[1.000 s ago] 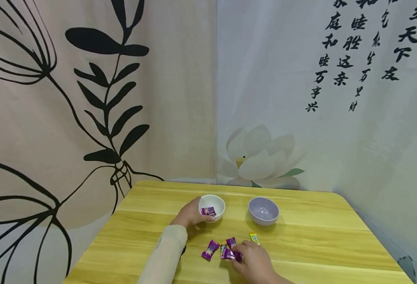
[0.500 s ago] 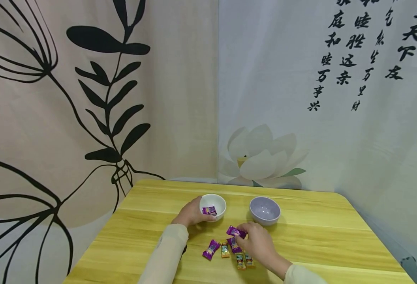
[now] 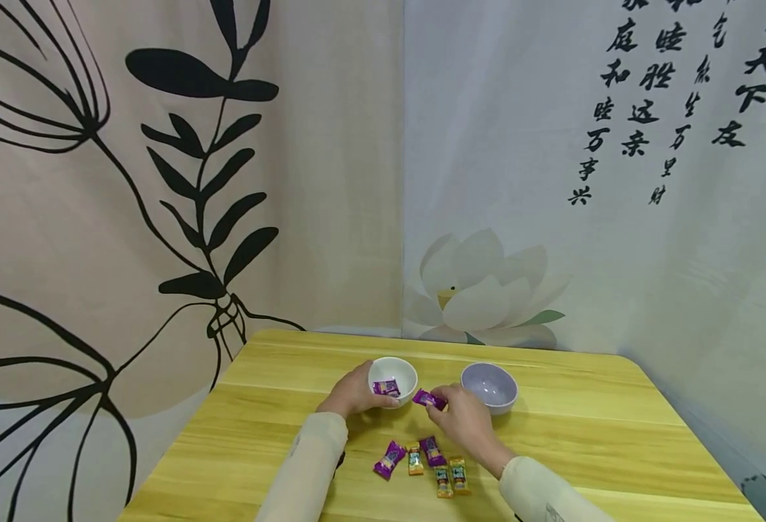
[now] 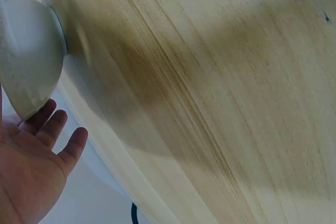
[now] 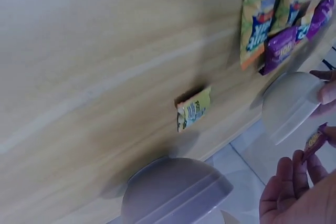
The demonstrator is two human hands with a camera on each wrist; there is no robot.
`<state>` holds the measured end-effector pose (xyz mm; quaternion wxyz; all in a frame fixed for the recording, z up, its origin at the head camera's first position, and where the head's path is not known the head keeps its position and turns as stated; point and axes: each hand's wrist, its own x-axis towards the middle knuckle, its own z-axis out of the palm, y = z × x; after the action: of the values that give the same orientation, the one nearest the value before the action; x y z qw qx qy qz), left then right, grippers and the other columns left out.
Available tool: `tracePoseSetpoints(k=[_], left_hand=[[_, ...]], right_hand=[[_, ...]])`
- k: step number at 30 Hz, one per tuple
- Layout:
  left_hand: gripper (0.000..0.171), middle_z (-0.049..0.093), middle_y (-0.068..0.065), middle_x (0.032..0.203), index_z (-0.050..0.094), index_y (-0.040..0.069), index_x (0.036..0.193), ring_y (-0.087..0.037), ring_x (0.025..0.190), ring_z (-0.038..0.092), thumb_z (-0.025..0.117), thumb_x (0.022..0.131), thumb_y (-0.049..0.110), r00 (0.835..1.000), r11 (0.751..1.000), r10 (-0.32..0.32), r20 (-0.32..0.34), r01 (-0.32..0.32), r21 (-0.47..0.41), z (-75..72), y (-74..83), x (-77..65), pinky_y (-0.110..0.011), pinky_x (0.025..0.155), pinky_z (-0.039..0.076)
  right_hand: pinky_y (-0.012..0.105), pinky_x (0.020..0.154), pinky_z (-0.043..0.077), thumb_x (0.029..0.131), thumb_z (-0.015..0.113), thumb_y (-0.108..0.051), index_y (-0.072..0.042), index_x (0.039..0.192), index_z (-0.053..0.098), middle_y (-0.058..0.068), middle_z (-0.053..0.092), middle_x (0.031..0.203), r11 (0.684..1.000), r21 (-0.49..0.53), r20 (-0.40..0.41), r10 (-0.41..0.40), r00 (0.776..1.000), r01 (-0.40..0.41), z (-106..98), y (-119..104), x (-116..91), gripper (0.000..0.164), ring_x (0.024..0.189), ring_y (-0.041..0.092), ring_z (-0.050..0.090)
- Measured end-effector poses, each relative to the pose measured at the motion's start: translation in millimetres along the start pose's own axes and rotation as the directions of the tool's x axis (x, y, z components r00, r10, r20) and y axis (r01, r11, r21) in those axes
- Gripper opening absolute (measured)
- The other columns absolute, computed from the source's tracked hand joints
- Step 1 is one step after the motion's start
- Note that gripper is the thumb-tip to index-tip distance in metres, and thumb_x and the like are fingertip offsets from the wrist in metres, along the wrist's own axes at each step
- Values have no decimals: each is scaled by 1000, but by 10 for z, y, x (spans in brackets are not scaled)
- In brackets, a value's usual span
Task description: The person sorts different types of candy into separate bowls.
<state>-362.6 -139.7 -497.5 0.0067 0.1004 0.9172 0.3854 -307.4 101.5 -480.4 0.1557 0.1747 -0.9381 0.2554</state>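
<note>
My left hand (image 3: pixel 349 391) holds the side of a white bowl (image 3: pixel 394 371), its thumb along the near rim. Purple-wrapped candy lies inside that bowl. Between thumb and fingers, my right hand (image 3: pixel 466 419) pinches another purple-wrapped candy (image 3: pixel 426 399), just right of the white bowl. In the right wrist view this candy (image 5: pixel 315 142) points toward the bowl's rim. A group of purple candies (image 3: pixel 390 460) and yellow-orange candies (image 3: pixel 459 475) lies on the table nearer the person. The left wrist view shows fingers (image 4: pixel 52 128) against the bowl's outside.
A lilac bowl (image 3: pixel 489 386) stands right of the white one, just behind the right hand. One small yellow packet (image 5: pixel 193 109) lies near it in the right wrist view, hidden in the head view. The wooden table (image 3: pixel 585 420) ends at a patterned curtain (image 3: pixel 337 217).
My right hand has lifted a purple candy from the group and carried it away from the person to beside the white bowl. The left hand stays on the bowl.
</note>
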Motion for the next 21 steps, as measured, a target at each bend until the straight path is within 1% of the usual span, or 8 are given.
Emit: tracePoseSetpoints(k=[10, 16, 21], left_hand=[[91, 61, -14, 125, 48, 5, 140, -30, 108, 59, 90, 69, 43, 1000, 1000, -20, 3, 20, -6, -6, 12, 4, -54, 98, 46], [91, 62, -14, 123, 49, 5, 139, -27, 104, 59, 90, 68, 45, 1000, 1000, -8, 7, 8, -2, -3, -17, 17, -53, 97, 47], [90, 62, -14, 122, 49, 3, 138, -28, 104, 60, 90, 69, 44, 1000, 1000, 7, 11, -7, 2, 5, -18, 7, -53, 96, 48]], right_hand=[[31, 61, 47, 85, 75, -25, -12, 98, 76, -3, 62, 84, 1000, -3, -17, -14, 1000, 14, 52, -12, 231, 18, 73, 11, 54], [34, 62, 50, 86, 74, -26, -12, 98, 76, -1, 67, 87, 1000, -10, -24, 3, 1000, -3, 119, -60, 364, 18, 75, 14, 57], [36, 63, 51, 86, 73, -27, -13, 98, 77, 1, 68, 89, 999, -32, -26, 8, 1000, -9, 179, -110, 455, 18, 77, 16, 60]])
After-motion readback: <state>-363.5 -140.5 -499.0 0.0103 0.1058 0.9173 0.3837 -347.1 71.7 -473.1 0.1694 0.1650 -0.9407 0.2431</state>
